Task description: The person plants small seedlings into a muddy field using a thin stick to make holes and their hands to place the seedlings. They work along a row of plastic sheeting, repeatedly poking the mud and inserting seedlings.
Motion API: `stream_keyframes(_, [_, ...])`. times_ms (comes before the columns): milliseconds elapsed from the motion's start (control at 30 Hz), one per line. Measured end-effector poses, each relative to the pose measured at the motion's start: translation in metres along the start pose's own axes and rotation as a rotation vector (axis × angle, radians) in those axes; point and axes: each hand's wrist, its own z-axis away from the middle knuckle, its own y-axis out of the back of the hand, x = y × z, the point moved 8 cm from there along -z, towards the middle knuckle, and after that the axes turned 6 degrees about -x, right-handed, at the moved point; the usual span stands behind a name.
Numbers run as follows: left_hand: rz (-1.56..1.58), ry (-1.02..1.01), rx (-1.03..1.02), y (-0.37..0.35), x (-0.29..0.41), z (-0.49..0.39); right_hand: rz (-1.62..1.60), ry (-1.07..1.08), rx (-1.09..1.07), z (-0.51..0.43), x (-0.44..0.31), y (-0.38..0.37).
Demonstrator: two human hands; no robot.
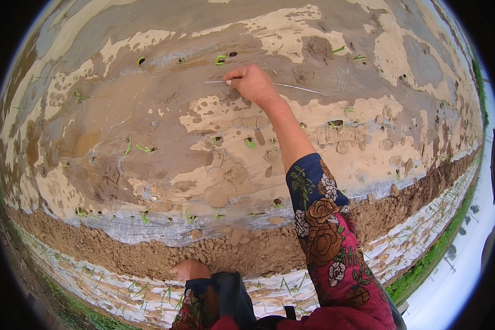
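My right hand (pixel 252 84) reaches out over a muddy, film-covered planting bed (pixel 239 181), its fingers pinched on a thin metal wire (pixel 301 88). One short end of the wire sticks out left of the fingertips, and the longer, slightly bent part runs off to the right. Just beyond the hand, a green seedling (pixel 220 60) leans out of a hole in the film, with a dark hole (pixel 232 54) beside it. My left hand (pixel 191 270) is low by my knee, over the soil furrow; its fingers are too unclear to read.
Small seedlings stand in rows of holes, such as a seedling (pixel 144 149) at left and a seedling (pixel 251 143) nearer me. Clear plastic film (pixel 148 231) edges the bed. A furrow of loose soil (pixel 264 251) separates it from another film-covered bed (pixel 412 227) with seedlings.
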Motion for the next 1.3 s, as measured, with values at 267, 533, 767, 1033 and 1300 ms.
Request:
stream_keyframes(267, [-0.078, -0.124, -0.157, 0.046, 0.018, 0.052, 0.458, 0.249, 0.078, 0.100, -0.042, -0.017])
stream_keyframes(533, [-0.692, -0.523, -0.055, 0.020, 0.040, 0.032, 0.444, 0.029, 0.168, 0.194, 0.046, 0.031])
stream_keyframes(767, [-0.616, -0.462, 0.022, 0.013, 0.040, 0.018, 0.371, -0.233, 0.383, 0.069, 0.078, 0.135])
stream_keyframes(1033, [-0.618, -0.440, 0.036, 0.014, 0.037, 0.016, 0.596, -0.350, 0.254, 0.019, 0.089, 0.136])
stream_keyframes(1300, [-0.652, -0.454, 0.040, 0.014, 0.038, 0.018, 0.625, -0.388, 0.249, 0.030, 0.078, 0.129])
